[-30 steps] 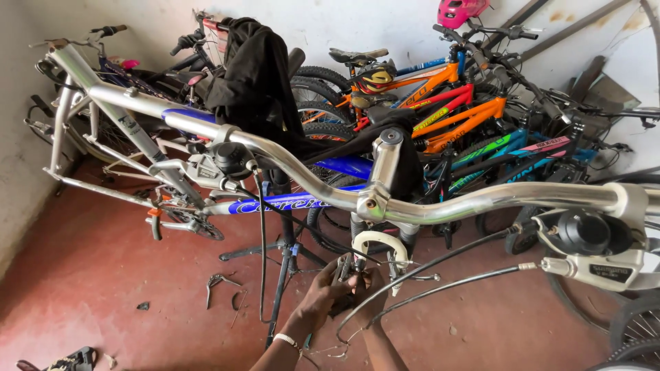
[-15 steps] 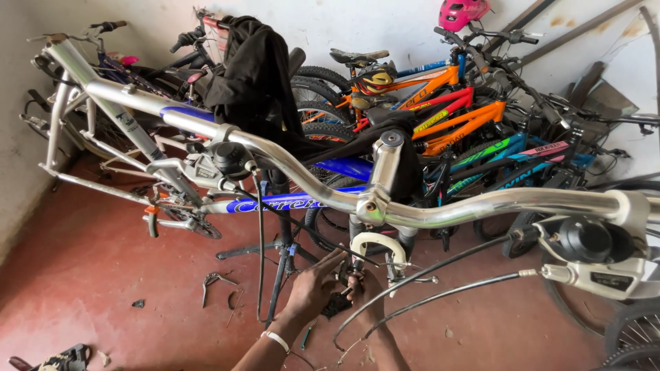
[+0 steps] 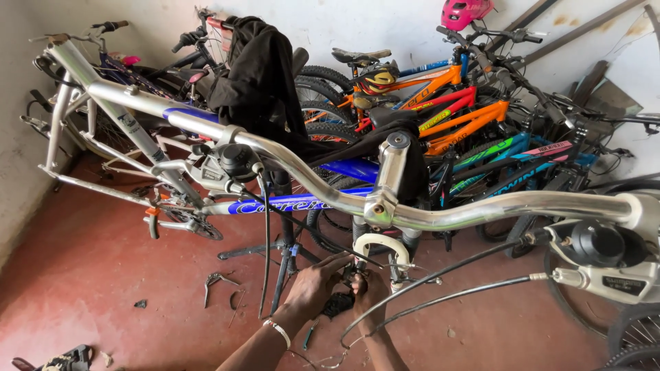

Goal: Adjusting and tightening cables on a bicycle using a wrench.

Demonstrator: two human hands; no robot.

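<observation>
A silver and blue bicycle frame (image 3: 275, 204) is clamped on a repair stand (image 3: 282, 247), its silver handlebar (image 3: 481, 206) stretching across the view. Below the stem, my left hand (image 3: 314, 285) and my right hand (image 3: 370, 288) meet at the front brake (image 3: 379, 255) by the white fork arch. Both hands have fingers closed around small dark brake parts there. A beaded bracelet circles my left wrist. Black cables (image 3: 440, 278) run from the brake area up to the right shifter (image 3: 605, 257).
Several bicycles, orange, blue and green, lean against the back wall (image 3: 454, 117). A black garment (image 3: 258, 75) hangs over the frame. Metal brake parts (image 3: 220, 285) lie on the red floor at left. Wheels (image 3: 632, 330) stand at the right edge.
My view has shifted slightly; the handlebar sits a little higher in the frame. Both hands stay at the front brake, my left hand reaching a bit further up toward it.
</observation>
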